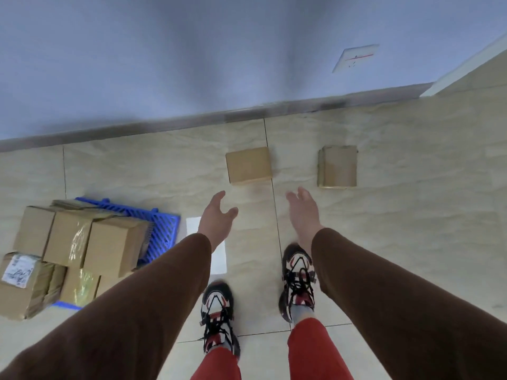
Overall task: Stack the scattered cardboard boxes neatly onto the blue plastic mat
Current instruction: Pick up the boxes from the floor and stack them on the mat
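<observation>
Two cardboard boxes lie on the tiled floor ahead of me: a square box (249,165) near the middle and a taller box (338,166) to its right. My left hand (216,219) and my right hand (303,212) reach forward side by side, fingers relaxed and empty, just short of the square box. At the left, the blue plastic mat (162,231) carries a stack of several cardboard boxes (82,242), some taped, one with a white label (19,270).
A grey skirting (247,113) and a pale blue wall run across the far side. A white sheet (219,259) lies on the floor under my left wrist. My two shoes (297,281) stand on the tiles below my hands.
</observation>
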### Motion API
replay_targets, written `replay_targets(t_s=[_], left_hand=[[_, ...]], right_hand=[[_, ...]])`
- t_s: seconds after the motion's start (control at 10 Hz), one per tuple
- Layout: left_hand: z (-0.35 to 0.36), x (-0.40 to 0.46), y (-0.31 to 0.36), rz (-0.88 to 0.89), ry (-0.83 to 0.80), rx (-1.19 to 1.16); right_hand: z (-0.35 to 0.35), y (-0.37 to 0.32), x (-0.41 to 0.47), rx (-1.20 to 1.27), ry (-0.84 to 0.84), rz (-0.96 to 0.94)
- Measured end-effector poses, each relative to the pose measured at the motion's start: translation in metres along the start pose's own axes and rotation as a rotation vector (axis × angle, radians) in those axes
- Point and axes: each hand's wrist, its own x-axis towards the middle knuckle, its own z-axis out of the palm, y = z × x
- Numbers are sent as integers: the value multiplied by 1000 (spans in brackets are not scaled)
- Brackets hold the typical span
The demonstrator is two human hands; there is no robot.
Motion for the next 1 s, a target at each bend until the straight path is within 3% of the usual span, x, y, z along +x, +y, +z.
replay_targets(t_s=[0.2, 0.4, 0.6, 0.7, 0.8, 1.0], left_hand=[[-2, 81, 8, 130, 110, 221], [5, 173, 18, 302, 225, 651], [32, 252, 30, 345, 34, 726], [41, 274, 27, 242, -119, 720], [41, 277, 24, 124, -211, 606], [28, 223, 20, 102, -214, 129]], right_hand=[[-3, 10, 65, 20, 131, 87], [54, 32, 115, 88, 83, 167], [110, 36, 160, 256, -91, 336], [125, 31, 174, 446, -164, 471], [130, 24, 179, 524, -202, 471], [111, 12, 151, 444, -157, 353]])
